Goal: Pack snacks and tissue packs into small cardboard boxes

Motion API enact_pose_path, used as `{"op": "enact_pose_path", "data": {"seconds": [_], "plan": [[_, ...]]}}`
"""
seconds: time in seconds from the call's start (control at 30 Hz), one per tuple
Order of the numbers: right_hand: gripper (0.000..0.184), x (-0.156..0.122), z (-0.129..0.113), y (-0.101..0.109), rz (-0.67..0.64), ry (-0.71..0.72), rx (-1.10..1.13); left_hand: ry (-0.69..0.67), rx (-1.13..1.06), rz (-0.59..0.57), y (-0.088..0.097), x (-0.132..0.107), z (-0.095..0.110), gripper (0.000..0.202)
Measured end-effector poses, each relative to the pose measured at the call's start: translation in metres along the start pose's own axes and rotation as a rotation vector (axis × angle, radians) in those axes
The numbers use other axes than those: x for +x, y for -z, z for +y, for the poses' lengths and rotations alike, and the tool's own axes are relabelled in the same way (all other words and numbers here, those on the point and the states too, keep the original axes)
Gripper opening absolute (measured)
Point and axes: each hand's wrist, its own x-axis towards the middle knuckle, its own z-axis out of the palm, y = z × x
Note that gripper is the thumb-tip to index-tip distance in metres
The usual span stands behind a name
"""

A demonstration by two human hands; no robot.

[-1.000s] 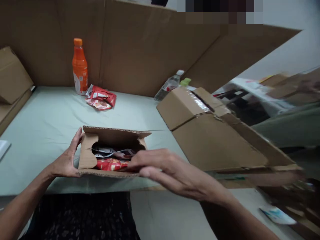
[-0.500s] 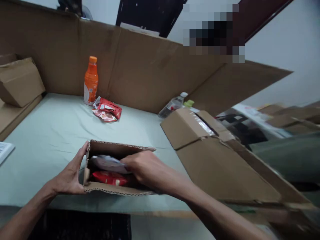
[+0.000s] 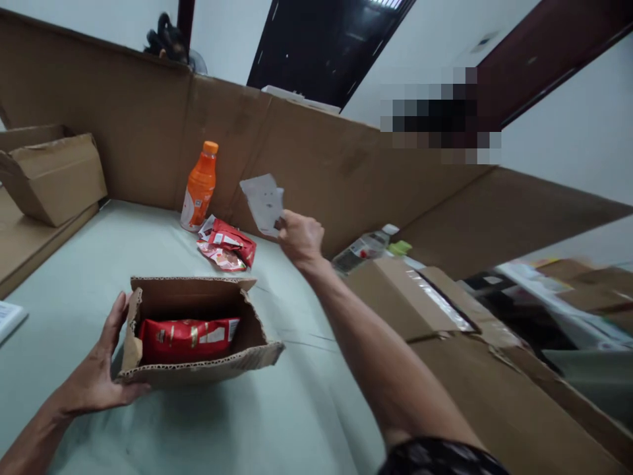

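A small open cardboard box (image 3: pixel 198 366) sits on the pale table near me, with a red snack packet (image 3: pixel 188 338) lying inside. My left hand (image 3: pixel 101 373) grips the box's left side. My right hand (image 3: pixel 299 239) is stretched out over the table toward the back wall, pinched on a whitish packet (image 3: pixel 264 203) held in the air. Below and left of it lies a small pile of red packets (image 3: pixel 227 244) beside an orange drink bottle (image 3: pixel 199 187).
A tall cardboard wall (image 3: pixel 306 165) rings the table. Large taped cardboard boxes (image 3: pixel 445 330) fill the right side, with a clear water bottle (image 3: pixel 363 249) lying behind them. Another open box (image 3: pixel 54 175) stands at the far left. A white paper (image 3: pixel 7 316) lies at the left edge.
My right hand has lifted the whitish packet out of the small box and carried it up and away toward the back. The red packet stays inside. The view has tilted up.
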Motion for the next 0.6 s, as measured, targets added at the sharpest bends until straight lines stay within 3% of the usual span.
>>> {"op": "enact_pose_path", "data": {"seconds": [0.1,0.2,0.27,0.37,0.47,0.53,0.6], "plan": [[0.033,0.023,-0.019,-0.048,-0.083,0.030,0.063,0.038,-0.082,-0.042,-0.008,0.000,-0.008,0.137],[0.028,0.017,-0.026,-0.060,-0.173,0.060,0.133,0.070,-0.124,-0.073,-0.009,-0.002,-0.011,0.137],[0.029,-0.001,-0.026,-0.039,-0.149,0.081,0.220,0.060,-0.135,-0.097,-0.007,-0.004,-0.011,0.134],[0.027,-0.044,-0.030,0.025,-0.089,0.247,0.529,0.026,-0.137,-0.132,-0.004,-0.004,-0.011,0.132],[0.022,-0.092,-0.058,0.072,-0.425,0.596,0.620,0.015,-0.138,-0.119,-0.003,-0.003,-0.013,0.132],[0.031,-0.115,-0.086,0.070,-0.648,0.759,0.395,0.011,-0.146,-0.099,-0.004,-0.003,-0.013,0.134],[0.034,-0.127,-0.114,0.048,-0.787,0.807,0.082,0.005,-0.154,-0.084,-0.006,-0.003,-0.014,0.133]]}}
